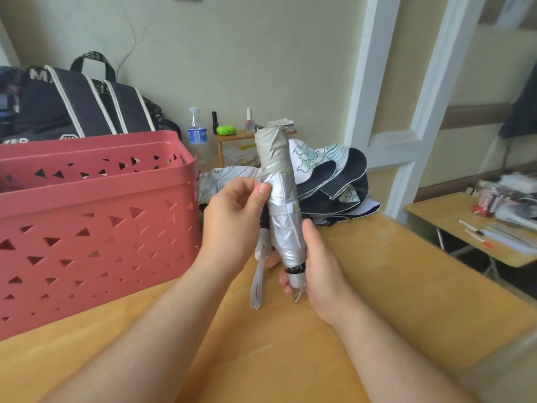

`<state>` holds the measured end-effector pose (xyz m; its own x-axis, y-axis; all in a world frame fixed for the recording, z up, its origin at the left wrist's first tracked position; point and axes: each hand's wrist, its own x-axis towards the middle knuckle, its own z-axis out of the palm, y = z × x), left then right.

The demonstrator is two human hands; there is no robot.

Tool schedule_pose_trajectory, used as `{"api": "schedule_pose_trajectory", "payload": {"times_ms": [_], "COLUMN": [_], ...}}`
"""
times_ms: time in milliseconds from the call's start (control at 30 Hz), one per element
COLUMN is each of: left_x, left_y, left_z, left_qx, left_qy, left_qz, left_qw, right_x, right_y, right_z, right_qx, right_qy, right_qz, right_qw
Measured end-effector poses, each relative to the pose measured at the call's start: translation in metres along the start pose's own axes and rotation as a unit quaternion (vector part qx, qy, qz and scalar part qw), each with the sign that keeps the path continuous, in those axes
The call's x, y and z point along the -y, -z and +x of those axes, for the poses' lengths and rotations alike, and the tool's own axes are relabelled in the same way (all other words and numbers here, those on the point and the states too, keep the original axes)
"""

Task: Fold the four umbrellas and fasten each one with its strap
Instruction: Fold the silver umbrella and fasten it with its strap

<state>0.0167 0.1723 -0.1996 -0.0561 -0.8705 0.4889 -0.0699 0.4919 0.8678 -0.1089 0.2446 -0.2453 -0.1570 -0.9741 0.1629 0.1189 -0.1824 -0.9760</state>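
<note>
My forearms are reaching in from the bottom edge over the yellow wooden table (392, 286). My left hand (232, 219) is pinching the side of the rolled silver umbrella (280, 199) with the thumb pressed on the canopy, near its strap (283, 209). My right hand (316, 263) is wrapping around the lower end, at the handle, and holding the umbrella upright above the table. The wrist loop (258, 280) is hanging free. I am judging that this umbrella is folded and its strap is lying around the roll; whether it is fully fastened I cannot tell.

On the left the red plastic basket (96, 216) is standing on the table; what it holds I cannot see well. Behind the silver umbrella, a white and dark blue umbrella (334, 181) is lying loose and unfolded on the table's far edge, so that one is waiting. Other umbrellas I am not seeing. Nothing is blocking my hands.
</note>
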Motion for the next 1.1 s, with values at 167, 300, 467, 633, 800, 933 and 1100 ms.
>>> {"api": "schedule_pose_trajectory", "payload": {"times_ms": [167, 300, 467, 633, 800, 933, 1100], "left_x": [-0.001, -0.002, -0.010, -0.005, -0.011, -0.017, 0.008], "left_y": [-0.002, -0.002, -0.001, 0.000, 0.000, -0.004, -0.001], "left_z": [-0.005, -0.007, -0.010, -0.008, -0.010, -0.016, -0.045], "left_qx": [-0.037, -0.036, -0.030, -0.028, -0.022, -0.026, 0.040], "left_qy": [0.000, -0.021, -0.026, -0.035, -0.025, -0.014, -0.038], "left_qz": [0.011, 0.067, 0.058, 0.127, 0.122, 0.081, 0.162], "left_qw": [0.999, 0.997, 0.998, 0.991, 0.992, 0.996, 0.985], "right_x": [0.000, -0.001, -0.006, -0.009, -0.011, -0.007, -0.006], "right_y": [0.000, -0.001, 0.000, 0.000, -0.001, -0.004, -0.003], "right_z": [0.000, 0.000, 0.002, 0.004, 0.004, 0.004, 0.010], "right_qx": [0.004, 0.002, 0.013, 0.007, -0.008, -0.028, -0.066], "right_qy": [0.012, 0.023, 0.053, 0.060, 0.067, 0.047, -0.032], "right_qz": [-0.017, -0.033, -0.026, -0.057, -0.048, -0.010, 0.077], "right_qw": [1.000, 0.999, 0.998, 0.997, 0.997, 0.998, 0.994]}}
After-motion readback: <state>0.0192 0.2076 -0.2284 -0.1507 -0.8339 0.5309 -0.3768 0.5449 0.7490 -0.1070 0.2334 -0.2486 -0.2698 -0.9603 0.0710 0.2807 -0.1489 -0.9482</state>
